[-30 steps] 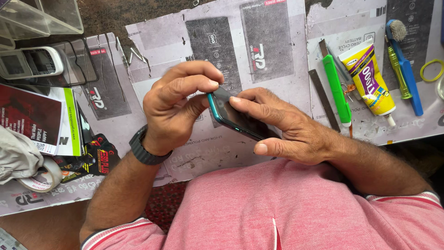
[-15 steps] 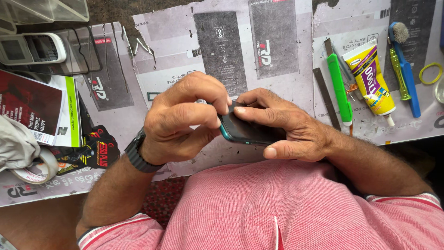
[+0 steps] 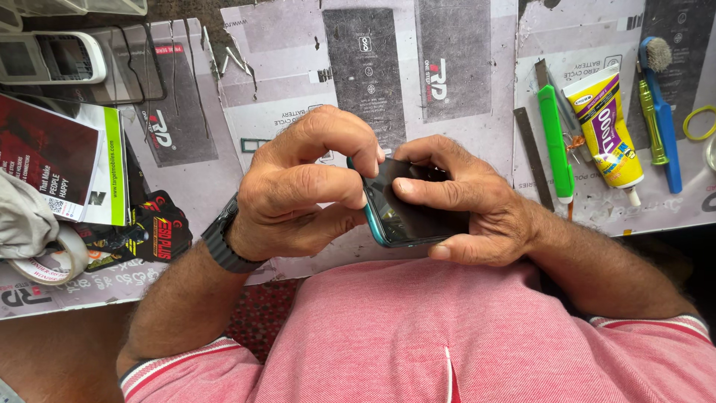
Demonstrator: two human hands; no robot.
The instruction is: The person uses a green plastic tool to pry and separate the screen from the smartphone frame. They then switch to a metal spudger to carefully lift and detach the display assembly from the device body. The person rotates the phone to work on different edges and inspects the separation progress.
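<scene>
Head view looks down on a teal-edged smartphone (image 3: 406,216) held above the person's lap, just near of the workbench mat (image 3: 477,97), its dark screen facing up. The right hand (image 3: 477,209) wraps it from the right side, fingers closed along its far edge and thumb under the near edge. The left hand (image 3: 306,190) is curled over the phone's left end, thumb and forefinger pressing down on the glass corner. Judging by this, the screen surface is being pressed or smoothed at that end; the rest of the glass looks flat and seated, so little seems left.

On the mat to the right lie a green cutter (image 3: 556,138), a yellow glue tube (image 3: 605,130) and a blue brush (image 3: 662,104). Far left sits a grey handset (image 3: 48,56).

Against half a second ago, the left fingers have shifted slightly toward the phone's left corner, and the phone sits flatter.
</scene>
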